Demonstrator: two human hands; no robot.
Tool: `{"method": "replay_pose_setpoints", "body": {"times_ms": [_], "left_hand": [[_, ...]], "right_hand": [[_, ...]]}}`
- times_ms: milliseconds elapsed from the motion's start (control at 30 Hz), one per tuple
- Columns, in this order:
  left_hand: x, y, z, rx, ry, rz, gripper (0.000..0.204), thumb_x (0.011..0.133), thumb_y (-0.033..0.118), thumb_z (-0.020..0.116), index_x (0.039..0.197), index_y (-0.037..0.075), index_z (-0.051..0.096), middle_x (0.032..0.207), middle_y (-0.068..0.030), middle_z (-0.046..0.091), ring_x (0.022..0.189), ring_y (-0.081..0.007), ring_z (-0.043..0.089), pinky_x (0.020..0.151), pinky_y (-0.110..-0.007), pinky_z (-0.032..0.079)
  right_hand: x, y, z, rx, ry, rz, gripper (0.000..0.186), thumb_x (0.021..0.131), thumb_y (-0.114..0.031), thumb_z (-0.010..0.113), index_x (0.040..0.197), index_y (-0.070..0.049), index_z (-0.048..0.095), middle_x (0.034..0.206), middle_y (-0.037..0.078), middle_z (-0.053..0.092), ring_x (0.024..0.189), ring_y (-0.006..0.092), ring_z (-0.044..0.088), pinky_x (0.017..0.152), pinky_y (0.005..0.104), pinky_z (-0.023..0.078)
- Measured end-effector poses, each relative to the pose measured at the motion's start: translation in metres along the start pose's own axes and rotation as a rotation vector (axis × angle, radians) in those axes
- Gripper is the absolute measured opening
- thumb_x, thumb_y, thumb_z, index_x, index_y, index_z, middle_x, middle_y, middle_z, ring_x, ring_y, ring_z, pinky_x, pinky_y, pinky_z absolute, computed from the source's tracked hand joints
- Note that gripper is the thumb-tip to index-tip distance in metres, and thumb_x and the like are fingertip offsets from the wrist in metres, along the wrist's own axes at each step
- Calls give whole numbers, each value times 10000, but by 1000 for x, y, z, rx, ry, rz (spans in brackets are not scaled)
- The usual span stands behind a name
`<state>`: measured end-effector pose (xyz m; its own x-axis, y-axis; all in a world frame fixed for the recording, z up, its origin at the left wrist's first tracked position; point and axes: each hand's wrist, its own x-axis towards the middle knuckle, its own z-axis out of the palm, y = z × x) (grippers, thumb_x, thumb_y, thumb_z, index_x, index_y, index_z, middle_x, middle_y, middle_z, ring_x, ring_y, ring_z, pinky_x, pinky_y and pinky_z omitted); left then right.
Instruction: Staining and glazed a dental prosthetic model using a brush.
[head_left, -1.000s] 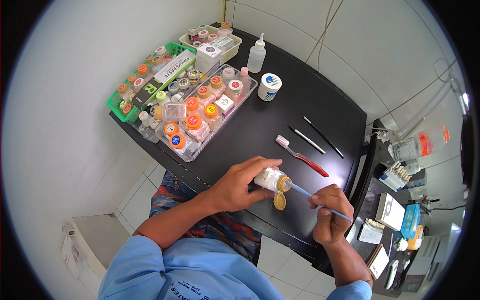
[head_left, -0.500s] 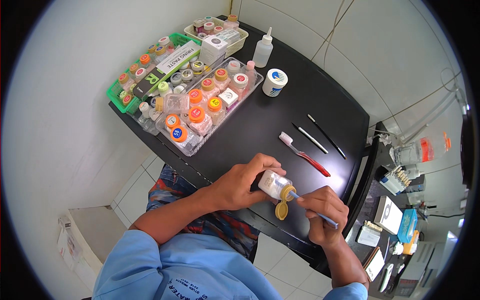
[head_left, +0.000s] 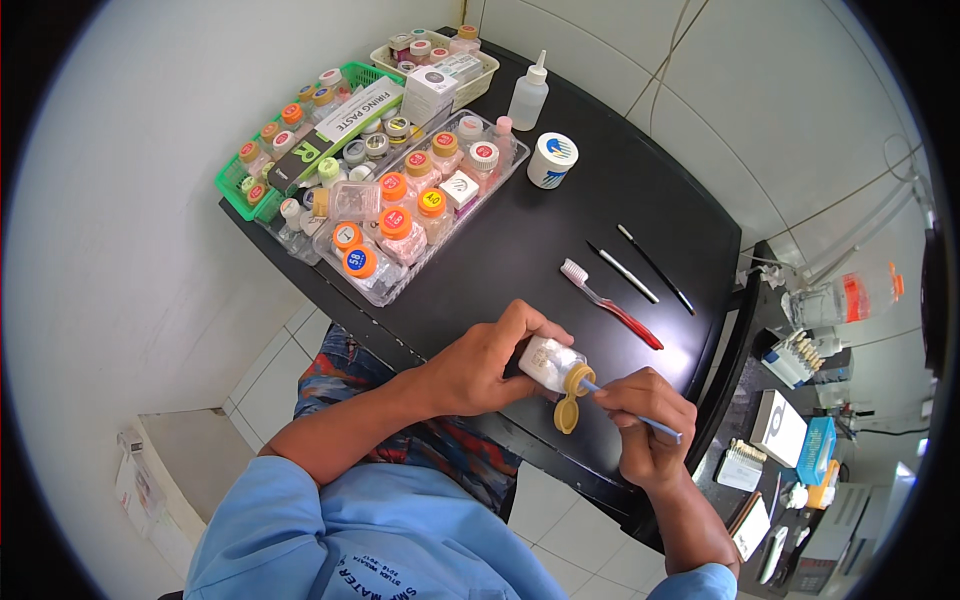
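Note:
My left hand (head_left: pixel 492 362) is closed round a small clear bottle (head_left: pixel 547 363) of white powder, tilted so its mouth points right. Its yellow flip lid (head_left: pixel 566 415) hangs open below the neck. Between the fingers of my right hand (head_left: pixel 651 420) is a thin blue stick (head_left: pixel 655 426), its far end inside the bottle's mouth. What shape that end has, I cannot tell. Beyond the hands lie a red toothbrush (head_left: pixel 622 314), a white-handled pointed tool (head_left: pixel 630 276) and a slim black stick (head_left: pixel 657 270).
A clear tray (head_left: pixel 450 240) of capped jars stands at the left, beside a green basket (head_left: pixel 228 190) and a cream basket (head_left: pixel 484 88). Behind are a white squeeze bottle (head_left: pixel 528 103) and a white tub (head_left: pixel 550 163). A side counter at the right holds boxes and a clear bottle (head_left: pixel 835 302).
The blue stick has shifted slightly right within my right hand's grip, still in the bottle's mouth. The bottle has turned a little, and the powder inside has moved toward its neck.

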<state>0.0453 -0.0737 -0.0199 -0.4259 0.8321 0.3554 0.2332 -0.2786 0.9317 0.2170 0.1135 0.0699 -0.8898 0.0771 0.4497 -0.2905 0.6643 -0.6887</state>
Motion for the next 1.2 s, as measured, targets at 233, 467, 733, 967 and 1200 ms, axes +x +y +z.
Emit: {"method": "replay_pose_setpoints", "body": {"times_ms": [233,467,733,967,1200], "left_hand": [[4,3,-2,67,-5,110,619,880,91,880,1376,21,516,1371,-204,684,1203,-358,735,970,-414,602],[4,1,-6,249,-31,116,642,852,105,878,1398,9,554,1332,-198,672,1122,-335,735,829,-381,627],[7,11,-6,272,-117,107,629,905,147,827,1444,20,529,1249,-204,673,1116,-408,722,941,-472,575],[4,11,-3,170,-105,-39,641,897,213,884,1325,7,454,1189,-249,668,1076,-437,725,930,-491,565],[2,3,-4,250,-51,-105,733,833,246,973,1270,20,430,1152,-203,695,1023,-330,763,851,-409,607]], "right_hand": [[-2,1,2,108,23,96,102,994,11,682,1050,29,765,957,154,773,787,247,704,721,340,541],[0,1,2,50,31,35,103,995,19,682,1066,27,756,949,153,765,778,240,698,710,341,538],[-4,3,3,54,37,39,106,995,43,652,1061,37,735,977,169,756,785,247,695,704,352,540],[-7,4,1,81,64,-11,107,1023,7,643,1068,39,735,966,173,750,781,240,701,703,346,549],[-4,3,3,66,22,-20,125,1036,-1,631,1079,47,737,968,167,750,771,243,700,696,345,549]]}}
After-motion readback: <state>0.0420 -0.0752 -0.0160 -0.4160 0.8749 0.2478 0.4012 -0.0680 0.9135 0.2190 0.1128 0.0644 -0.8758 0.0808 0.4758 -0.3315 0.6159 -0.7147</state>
